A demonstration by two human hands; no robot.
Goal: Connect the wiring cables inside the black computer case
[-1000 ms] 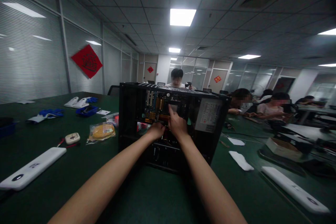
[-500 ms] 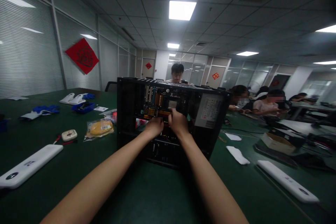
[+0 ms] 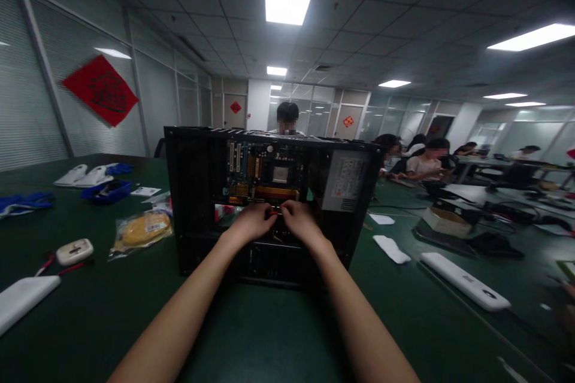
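Observation:
A black computer case (image 3: 191, 239) stands before me with its side open. Inside it shows a motherboard (image 3: 246, 160) with pale slots and a square silver processor socket (image 3: 281, 175). A labelled power supply (image 3: 345, 182) fills the case's right side. My left hand (image 3: 251, 220) and my right hand (image 3: 302, 220) reach in at the board's lower edge, just under the orange-and-dark memory slots (image 3: 274, 192). Both are closed in a pinch, fingertips almost meeting. A small bit of red shows between them; what they hold is too small to name.
Left on the green table (image 3: 278, 335) are a bagged yellow item (image 3: 144, 229), a small white device (image 3: 75, 251), a blue tray (image 3: 106, 191) and gloves (image 3: 85, 175). On the right lie a long white bar (image 3: 465, 280) and an open cardboard box (image 3: 447, 222). Several people sit beyond.
My view has turned right, so the surroundings shift left. Both hands have dropped lower on the board; the right hand has come down from beside the processor socket, uncovering it and the memory slots.

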